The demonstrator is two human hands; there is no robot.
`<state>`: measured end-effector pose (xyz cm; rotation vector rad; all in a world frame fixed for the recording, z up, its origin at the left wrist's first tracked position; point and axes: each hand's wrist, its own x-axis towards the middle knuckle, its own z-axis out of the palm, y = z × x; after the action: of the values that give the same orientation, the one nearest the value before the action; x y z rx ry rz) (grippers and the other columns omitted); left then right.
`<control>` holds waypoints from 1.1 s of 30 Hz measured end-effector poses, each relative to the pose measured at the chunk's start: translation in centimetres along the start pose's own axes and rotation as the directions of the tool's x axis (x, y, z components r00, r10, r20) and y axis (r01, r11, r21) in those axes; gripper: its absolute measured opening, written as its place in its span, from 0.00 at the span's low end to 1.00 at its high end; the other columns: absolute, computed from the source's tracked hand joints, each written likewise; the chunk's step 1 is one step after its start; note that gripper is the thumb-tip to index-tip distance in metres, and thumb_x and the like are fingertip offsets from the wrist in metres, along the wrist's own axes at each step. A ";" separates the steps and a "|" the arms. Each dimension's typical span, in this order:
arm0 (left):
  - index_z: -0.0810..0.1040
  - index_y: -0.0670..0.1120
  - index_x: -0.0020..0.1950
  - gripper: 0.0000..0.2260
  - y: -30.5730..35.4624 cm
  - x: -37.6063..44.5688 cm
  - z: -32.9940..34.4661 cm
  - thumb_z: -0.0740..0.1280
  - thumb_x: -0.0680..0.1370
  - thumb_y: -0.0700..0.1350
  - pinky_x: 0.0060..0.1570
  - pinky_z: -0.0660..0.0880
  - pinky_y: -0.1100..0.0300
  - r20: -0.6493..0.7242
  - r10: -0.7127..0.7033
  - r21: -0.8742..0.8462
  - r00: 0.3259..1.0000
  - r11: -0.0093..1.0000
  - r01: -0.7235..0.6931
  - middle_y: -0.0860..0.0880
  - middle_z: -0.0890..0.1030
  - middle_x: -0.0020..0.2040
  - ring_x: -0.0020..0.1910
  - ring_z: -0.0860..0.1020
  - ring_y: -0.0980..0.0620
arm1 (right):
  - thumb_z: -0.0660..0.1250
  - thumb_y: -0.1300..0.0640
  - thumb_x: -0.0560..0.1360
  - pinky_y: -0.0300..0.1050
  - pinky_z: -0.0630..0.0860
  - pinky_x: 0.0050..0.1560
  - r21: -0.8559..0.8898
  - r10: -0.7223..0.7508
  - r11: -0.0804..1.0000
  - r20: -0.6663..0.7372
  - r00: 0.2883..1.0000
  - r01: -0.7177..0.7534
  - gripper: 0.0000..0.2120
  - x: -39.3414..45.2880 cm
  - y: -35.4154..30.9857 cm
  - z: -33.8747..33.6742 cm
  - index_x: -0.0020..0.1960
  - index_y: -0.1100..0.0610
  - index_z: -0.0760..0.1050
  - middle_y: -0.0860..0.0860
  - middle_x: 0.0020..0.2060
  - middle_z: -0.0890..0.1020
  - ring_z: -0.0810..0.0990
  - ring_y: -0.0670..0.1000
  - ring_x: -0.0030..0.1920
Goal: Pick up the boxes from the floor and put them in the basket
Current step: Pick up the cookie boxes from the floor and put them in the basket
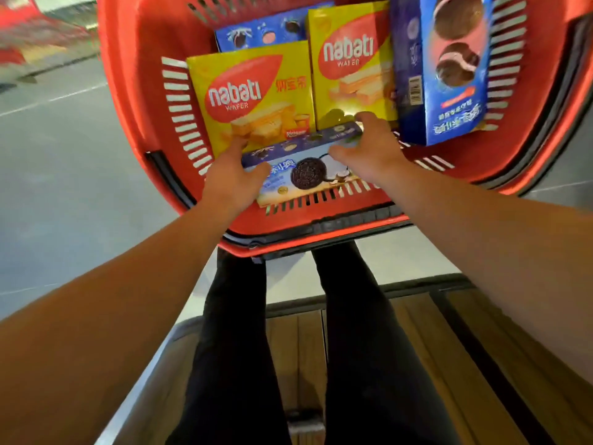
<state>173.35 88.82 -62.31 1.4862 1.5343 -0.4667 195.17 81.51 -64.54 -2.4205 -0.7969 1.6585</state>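
Looking down from your head camera, you see a red basket (134,91) with slotted walls holding five boxes: two yellow and three blue. The left yellow box (253,94) reads "nabati WAFER" in a red oval, with red Chinese characters beside it and a small "Richeese" mark near its lower edge; the right yellow box (351,65) carries the same "nabati WAFER" logo and stands just beside it. Behind the left one a blue cookie box (260,30) shows only its top strip. Against the right wall a tall blue box (449,69) leans upside down, with sandwich cookies pictured, a barcode on its side and inverted Chinese writing. The blue Oreo-style box (305,168) lies tilted along the near wall, a dark embossed cookie and coconut pieces printed on it with white Chinese characters. Your left hand (232,178) holds its left end, thumb curled onto the front face and fingers behind; your right hand (369,149) grips the right end, fingers curved over the top edge. Little open room is left inside: only narrow gaps along the near rim and beside the right wall. Outside the basket grey floor (64,187) spreads to the left, and below you dark trouser legs (237,332) stand over a wooden platform (417,332).
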 end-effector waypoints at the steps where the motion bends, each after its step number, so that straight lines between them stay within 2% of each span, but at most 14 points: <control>1: 0.67 0.49 0.72 0.23 0.7 -0.7 -0.7 0.65 0.78 0.49 0.48 0.65 0.62 -0.006 -0.003 0.006 1.000 1.000 0.003 0.46 0.78 0.63 0.60 0.75 0.43 | 0.71 0.49 0.74 0.40 0.68 0.58 -0.050 -0.016 0.999 -0.001 1.000 0.016 0.35 -1.2 -0.4 -0.6 0.75 0.57 0.61 0.55 0.70 0.67 0.71 0.54 0.66; 3: 0.69 0.49 0.71 0.22 1.9 -2.1 -2.3 0.65 0.77 0.50 0.49 0.67 0.61 0.005 0.011 0.065 1.000 0.998 -0.011 0.46 0.78 0.61 0.60 0.76 0.43 | 0.72 0.47 0.74 0.43 0.67 0.63 -0.094 -0.046 0.994 0.007 0.999 0.046 0.37 -3.5 -1.1 -1.6 0.75 0.57 0.60 0.57 0.72 0.65 0.69 0.56 0.69; 5: 0.68 0.48 0.72 0.24 3.8 -4.7 -4.6 0.65 0.77 0.52 0.58 0.70 0.59 0.035 0.039 0.109 0.999 0.993 -0.042 0.47 0.76 0.66 0.64 0.74 0.45 | 0.72 0.47 0.73 0.45 0.68 0.63 -0.129 -0.073 0.989 0.003 0.997 0.073 0.37 -6.9 -2.3 -2.8 0.75 0.58 0.61 0.58 0.71 0.66 0.70 0.57 0.68; 7: 0.66 0.48 0.74 0.26 6.0 -7.7 -7.0 0.66 0.77 0.52 0.64 0.69 0.56 0.061 0.125 0.145 0.990 0.980 -0.133 0.46 0.73 0.70 0.66 0.73 0.45 | 0.73 0.48 0.72 0.46 0.68 0.63 -0.135 -0.076 0.988 -0.018 0.997 0.073 0.37 -10.3 -3.8 -4.2 0.75 0.57 0.62 0.58 0.69 0.68 0.70 0.58 0.68; 10: 0.66 0.48 0.74 0.27 9.0 -12.2 -10.9 0.67 0.76 0.53 0.62 0.68 0.57 0.080 0.292 0.212 0.953 0.929 -0.302 0.46 0.73 0.70 0.66 0.73 0.45 | 0.73 0.49 0.71 0.47 0.67 0.66 -0.150 -0.148 0.979 -0.057 0.987 0.138 0.37 -15.9 -6.6 -5.8 0.75 0.59 0.63 0.59 0.69 0.69 0.69 0.57 0.69; 12: 0.67 0.49 0.73 0.28 10.2 -14.3 -12.8 0.68 0.76 0.55 0.62 0.69 0.57 0.069 0.323 0.194 0.944 0.924 -0.331 0.48 0.73 0.70 0.66 0.73 0.46 | 0.74 0.49 0.71 0.49 0.67 0.67 -0.181 -0.179 0.970 -0.092 0.980 0.160 0.37 -18.9 -8.0 -6.1 0.74 0.59 0.63 0.59 0.69 0.70 0.69 0.58 0.69; 15: 0.65 0.47 0.74 0.29 11.0 -17.0 -15.3 0.69 0.76 0.53 0.66 0.66 0.58 0.075 0.380 0.132 0.922 0.913 -0.387 0.47 0.70 0.72 0.69 0.70 0.48 | 0.75 0.47 0.69 0.52 0.70 0.64 -0.218 -0.175 0.966 -0.168 0.970 0.136 0.37 -23.4 -9.9 -6.3 0.72 0.59 0.66 0.59 0.66 0.73 0.72 0.61 0.66; 18: 0.65 0.45 0.74 0.29 11.0 -19.5 -18.4 0.68 0.76 0.51 0.66 0.67 0.55 0.133 0.491 0.207 0.861 0.836 -0.509 0.45 0.70 0.72 0.68 0.71 0.46 | 0.70 0.38 0.64 0.53 0.72 0.62 -0.216 -0.143 0.973 -0.291 0.946 0.080 0.40 -29.2 -11.2 -6.0 0.70 0.59 0.69 0.59 0.61 0.76 0.75 0.62 0.62; 20: 0.67 0.45 0.73 0.27 10.6 -20.9 -20.0 0.69 0.76 0.50 0.63 0.66 0.57 0.175 0.538 0.238 0.825 0.790 -0.565 0.45 0.72 0.71 0.68 0.71 0.45 | 0.66 0.36 0.63 0.53 0.72 0.63 -0.198 -0.118 0.979 -0.372 0.921 0.045 0.41 -32.7 -11.4 -4.9 0.69 0.60 0.69 0.59 0.59 0.77 0.75 0.62 0.62; 22: 0.67 0.46 0.73 0.27 11.8 -22.3 -21.5 0.68 0.76 0.52 0.62 0.65 0.58 0.251 0.616 0.283 0.747 0.691 -0.665 0.45 0.72 0.70 0.68 0.71 0.46 | 0.66 0.36 0.65 0.53 0.71 0.64 -0.147 -0.032 0.988 -0.499 0.866 -0.048 0.41 -36.9 -11.8 -3.9 0.70 0.60 0.69 0.59 0.62 0.76 0.73 0.62 0.63; 24: 0.67 0.45 0.74 0.28 12.9 -24.1 -22.6 0.68 0.77 0.53 0.62 0.65 0.59 0.347 0.670 0.314 0.656 0.576 -0.754 0.44 0.73 0.70 0.68 0.71 0.45 | 0.68 0.37 0.67 0.53 0.69 0.66 -0.049 0.089 0.989 -0.571 0.816 -0.141 0.40 -40.8 -12.7 -2.5 0.72 0.58 0.67 0.59 0.65 0.74 0.71 0.62 0.65; 27: 0.70 0.43 0.71 0.29 14.2 -27.2 -23.5 0.68 0.73 0.54 0.59 0.66 0.60 0.456 0.723 0.278 0.519 0.438 -0.855 0.41 0.77 0.65 0.64 0.74 0.44 | 0.71 0.40 0.71 0.50 0.64 0.70 0.074 0.242 0.966 -0.599 0.763 -0.249 0.40 -45.2 -13.6 0.5 0.75 0.57 0.62 0.57 0.70 0.69 0.66 0.59 0.71; 31: 0.69 0.44 0.72 0.30 14.4 -31.4 -22.7 0.67 0.73 0.56 0.67 0.64 0.57 0.605 0.715 0.312 0.351 0.192 -0.930 0.43 0.73 0.69 0.69 0.70 0.46 | 0.69 0.40 0.73 0.49 0.61 0.72 0.251 0.402 0.915 -0.649 0.646 -0.316 0.40 -50.4 -14.2 5.7 0.78 0.55 0.58 0.54 0.73 0.66 0.63 0.57 0.73; 33: 0.67 0.45 0.73 0.30 13.7 -34.0 -22.0 0.69 0.74 0.53 0.68 0.63 0.58 0.658 0.708 0.301 0.258 0.067 -0.951 0.45 0.71 0.71 0.70 0.69 0.48 | 0.68 0.39 0.73 0.48 0.60 0.72 0.339 0.476 0.879 -0.655 0.586 -0.335 0.40 -52.9 -14.5 8.4 0.77 0.55 0.58 0.53 0.73 0.65 0.62 0.56 0.73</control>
<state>173.37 89.28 -19.60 2.4120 -0.1481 -0.4974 168.19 67.28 -18.18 -2.8881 0.0560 0.6091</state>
